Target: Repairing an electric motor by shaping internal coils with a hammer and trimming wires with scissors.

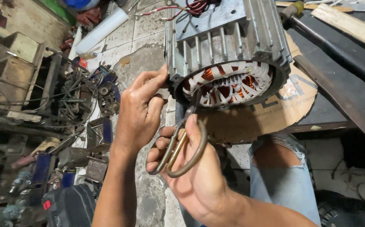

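Head view: a grey finned cast-metal motor stator with copper windings and white insulation [228, 54] lies on its side at the bench [342, 105] edge; it looks heavy and rigid, best held by its ribbed shell, its windings delicate. Left hand [142, 113] pinches its rim. Right hand [195, 176], just below its opening, is closed through brass-handled scissors [182, 147] pointing into the windings

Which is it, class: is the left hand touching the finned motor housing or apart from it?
Touching: the head view shows the left hand's thumb pressed against the motor housing's rim.
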